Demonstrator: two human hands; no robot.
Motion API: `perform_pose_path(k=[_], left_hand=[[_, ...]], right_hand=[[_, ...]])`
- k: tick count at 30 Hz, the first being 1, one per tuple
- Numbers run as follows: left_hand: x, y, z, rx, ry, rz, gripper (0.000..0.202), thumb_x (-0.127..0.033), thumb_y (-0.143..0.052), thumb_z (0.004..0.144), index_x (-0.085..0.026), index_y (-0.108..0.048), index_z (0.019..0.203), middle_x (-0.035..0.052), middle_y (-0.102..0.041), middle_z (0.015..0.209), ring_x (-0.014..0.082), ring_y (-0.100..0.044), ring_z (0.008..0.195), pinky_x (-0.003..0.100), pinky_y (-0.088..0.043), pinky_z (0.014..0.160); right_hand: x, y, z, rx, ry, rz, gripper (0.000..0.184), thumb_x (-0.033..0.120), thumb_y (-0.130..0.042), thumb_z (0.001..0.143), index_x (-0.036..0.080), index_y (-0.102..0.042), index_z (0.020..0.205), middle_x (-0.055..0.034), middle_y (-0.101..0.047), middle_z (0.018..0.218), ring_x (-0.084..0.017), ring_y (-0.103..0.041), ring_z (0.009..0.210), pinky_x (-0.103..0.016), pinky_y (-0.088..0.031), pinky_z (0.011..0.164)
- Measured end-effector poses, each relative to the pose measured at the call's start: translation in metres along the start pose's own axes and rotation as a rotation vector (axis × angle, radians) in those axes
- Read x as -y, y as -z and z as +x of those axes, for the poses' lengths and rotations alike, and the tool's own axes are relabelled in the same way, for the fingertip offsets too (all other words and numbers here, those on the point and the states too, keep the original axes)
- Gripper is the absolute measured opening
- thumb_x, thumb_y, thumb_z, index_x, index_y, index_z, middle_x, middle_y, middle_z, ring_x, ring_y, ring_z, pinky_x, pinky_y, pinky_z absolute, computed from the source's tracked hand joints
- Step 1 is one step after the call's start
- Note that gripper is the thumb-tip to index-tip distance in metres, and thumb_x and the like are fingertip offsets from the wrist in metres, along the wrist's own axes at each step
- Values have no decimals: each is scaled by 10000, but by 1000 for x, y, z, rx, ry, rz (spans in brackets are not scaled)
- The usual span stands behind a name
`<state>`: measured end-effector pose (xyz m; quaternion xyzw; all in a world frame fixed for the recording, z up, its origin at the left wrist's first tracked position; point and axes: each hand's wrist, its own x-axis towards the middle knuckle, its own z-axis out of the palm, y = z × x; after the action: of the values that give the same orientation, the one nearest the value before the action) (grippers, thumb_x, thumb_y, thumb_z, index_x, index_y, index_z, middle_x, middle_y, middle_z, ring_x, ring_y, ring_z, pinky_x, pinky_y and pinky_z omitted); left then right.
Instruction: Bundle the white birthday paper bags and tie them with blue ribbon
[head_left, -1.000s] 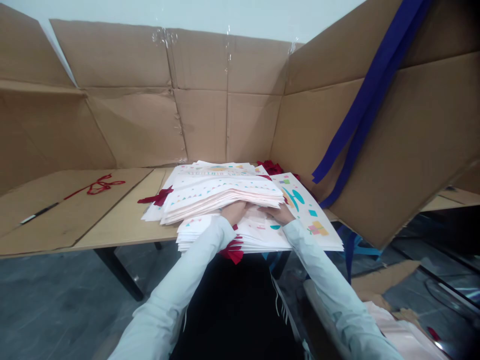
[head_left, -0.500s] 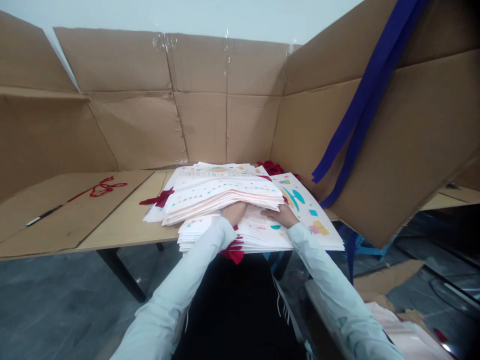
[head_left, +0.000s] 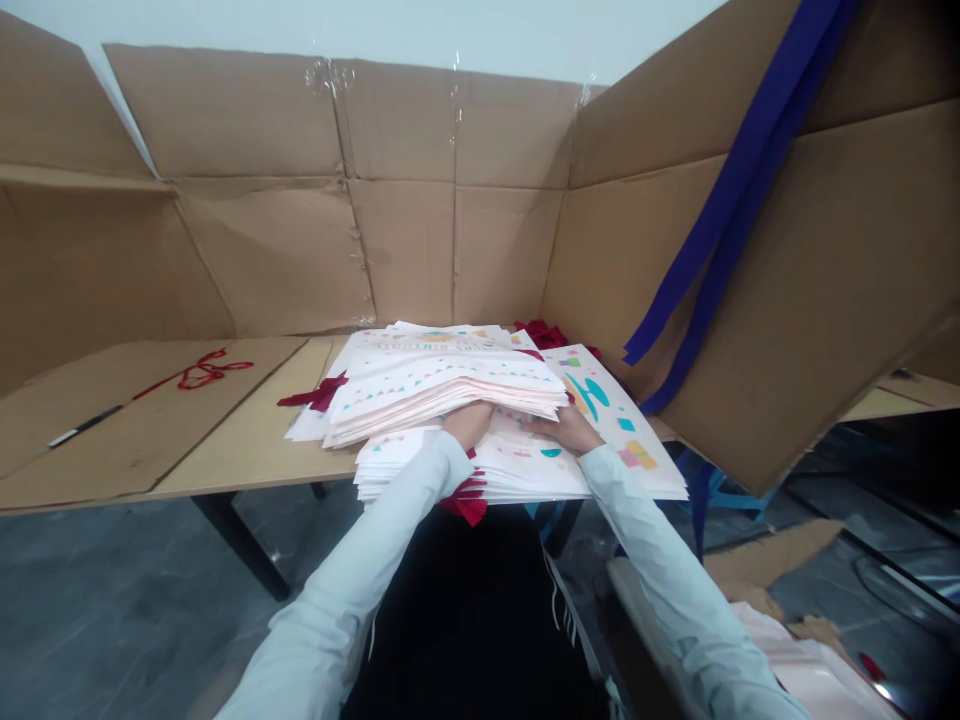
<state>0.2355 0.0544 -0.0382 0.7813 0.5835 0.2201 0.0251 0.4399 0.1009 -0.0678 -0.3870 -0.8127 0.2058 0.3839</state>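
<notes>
Under the raised front edge of an upper stack of white printed paper pieces [head_left: 450, 380], my left hand [head_left: 470, 425] reaches in, its fingers hidden by the stack. My right hand [head_left: 574, 430] lies at the stack's right front corner, fingers partly showing, stretched leftward over the lower stack of printed paper [head_left: 525, 470]. Coloured shapes and birthday lettering mark the paper. Dark red ribbon [head_left: 469, 500] sticks out of the lower stack beside my left wrist. Another red ribbon piece [head_left: 322, 393] pokes out at the upper stack's left.
Cardboard walls [head_left: 397, 250] enclose the table [head_left: 255, 430] at the back and sides. Blue straps [head_left: 735, 220] hang down the right panel. Left on the table lies a black-and-white stick [head_left: 86, 428] with red cord [head_left: 214, 372]. More red ribbon [head_left: 546, 335] lies behind the stacks.
The view has shifted very slightly. Both hands and the stacks otherwise stay in nearly the same place.
</notes>
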Motion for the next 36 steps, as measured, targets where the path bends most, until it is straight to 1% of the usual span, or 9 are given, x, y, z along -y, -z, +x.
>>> perform_pose_path(k=[6, 10, 15, 19, 23, 26, 31, 33, 36], left_hand=[[0, 2, -1, -46, -30, -38, 413, -340, -431, 843, -181, -518, 1214, 63, -540, 1235, 215, -408, 1219, 322, -245, 1072], [0, 4, -2, 12, -55, -88, 590, -427, -611, 710, -190, -490, 1237, 62, -542, 1230, 245, -416, 1207, 315, -289, 1049], [-1, 3, -2, -40, -35, -28, 385, -280, -405, 854, -191, -515, 1212, 56, -529, 1246, 205, -407, 1218, 328, -230, 1079], [-3, 3, -2, -33, -4, 12, 398, -262, -282, 898, -178, -520, 1207, 58, -521, 1257, 185, -375, 1245, 327, -204, 1085], [-4, 4, -1, -24, -28, 8, 403, -252, -268, 900, -194, -518, 1210, 47, -510, 1272, 175, -356, 1259, 320, -197, 1087], [-4, 5, -2, -28, -11, -19, 401, -247, -284, 890, -194, -520, 1211, 50, -511, 1271, 187, -351, 1264, 330, -199, 1091], [-2, 4, -3, -26, -46, -48, 428, -406, -435, 833, -195, -533, 1192, 52, -527, 1252, 229, -377, 1243, 342, -253, 1071], [0, 3, -3, -17, -62, -39, 431, -372, -489, 806, -200, -526, 1200, 54, -527, 1252, 232, -400, 1225, 333, -277, 1058], [2, 0, -2, -24, -31, -26, 385, -273, -392, 852, -198, -520, 1207, 58, -525, 1253, 212, -406, 1222, 336, -255, 1068]], right_hand=[[-13, -14, 1, -98, -29, -24, 475, 401, -635, 675, 230, -584, 1116, -33, -569, 1174, -263, -438, 1190, -483, -332, 1024], [-23, -16, 5, -102, -55, -65, 380, 395, -545, 747, 197, -616, 1064, -68, -583, 1157, -272, -462, 1169, -485, -348, 1007], [-15, -10, 4, -83, -45, 26, 410, 406, -542, 753, 181, -606, 1089, -70, -551, 1213, -266, -445, 1188, -450, -324, 1031], [0, -3, 0, -17, -41, 188, 455, 396, -588, 727, 173, -583, 1124, -75, -558, 1202, -248, -475, 1160, -415, -335, 1033], [3, -4, -1, 9, -12, 183, 524, 375, -670, 647, 213, -570, 1135, -43, -538, 1223, -254, -445, 1188, -451, -308, 1049], [-5, -12, 1, -43, -38, 158, 446, 385, -651, 663, 237, -600, 1081, -32, -577, 1162, -253, -456, 1179, -483, -300, 1048], [-19, -23, 5, -140, -72, 74, 344, 381, -573, 723, 227, -630, 1025, -45, -625, 1074, -247, -451, 1185, -485, -280, 1058], [-16, -21, 4, -127, -61, 76, 338, 365, -559, 731, 221, -629, 1029, -45, -620, 1082, -240, -459, 1178, -480, -278, 1059], [-6, -12, 3, -9, -11, 138, 356, 338, -612, 696, 228, -627, 1035, -41, -623, 1069, -236, -474, 1163, -479, -253, 1072]])
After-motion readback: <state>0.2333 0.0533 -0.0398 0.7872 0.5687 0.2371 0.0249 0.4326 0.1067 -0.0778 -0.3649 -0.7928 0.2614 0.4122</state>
